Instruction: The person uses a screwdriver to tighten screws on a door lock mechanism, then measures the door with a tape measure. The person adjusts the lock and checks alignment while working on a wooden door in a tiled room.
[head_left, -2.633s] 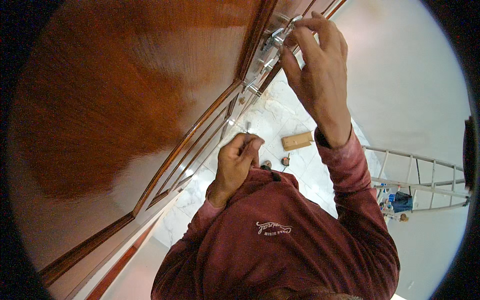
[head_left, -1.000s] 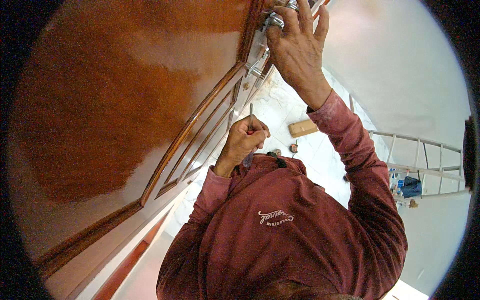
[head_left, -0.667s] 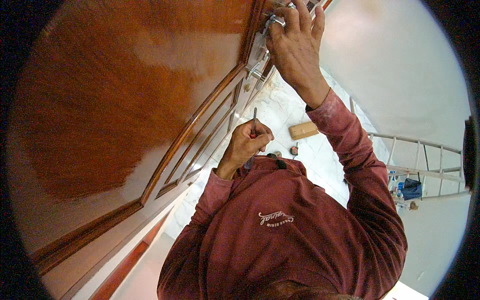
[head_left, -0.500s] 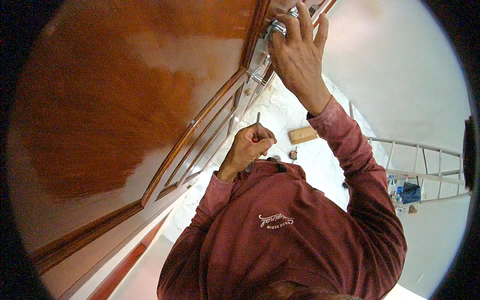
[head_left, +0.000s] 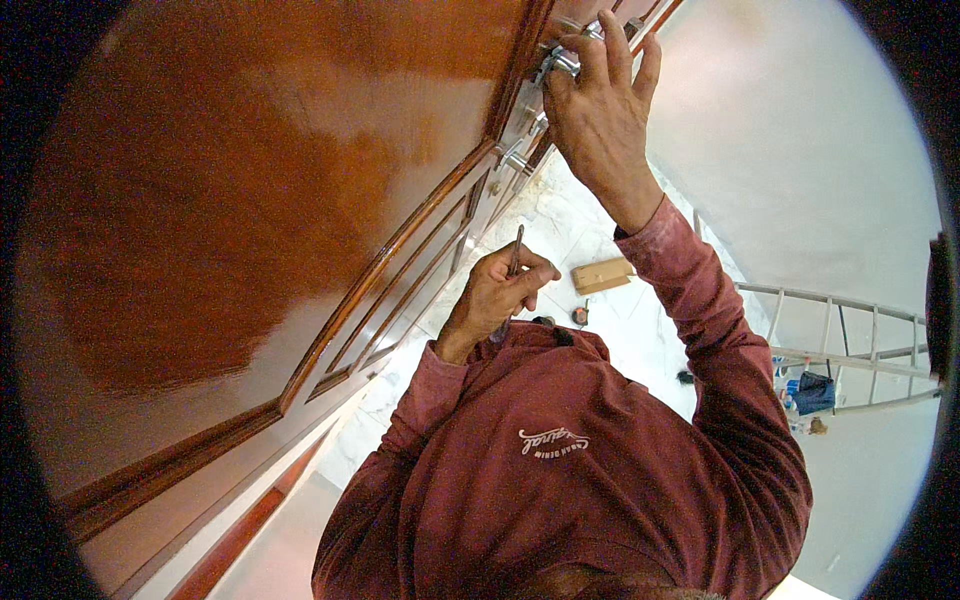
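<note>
Beside the glossy brown wooden door (head_left: 250, 200), head view: gripping in the left hand (head_left: 490, 297) a slim metal-shafted tool (head_left: 517, 252), long axis roughly toward the silver cylindrical door fitting (head_left: 567, 65); nearer with the right hand (head_left: 602, 115), cannot tell if pinching it.

- White lettering (head_left: 553, 443) stood on the chest of the person's maroon sweatshirt (head_left: 580, 510), appearing upside down in the view.
- Its larger part ran in flowing script.
- Its smaller part sat in block capitals, curving alongside the script.
</note>
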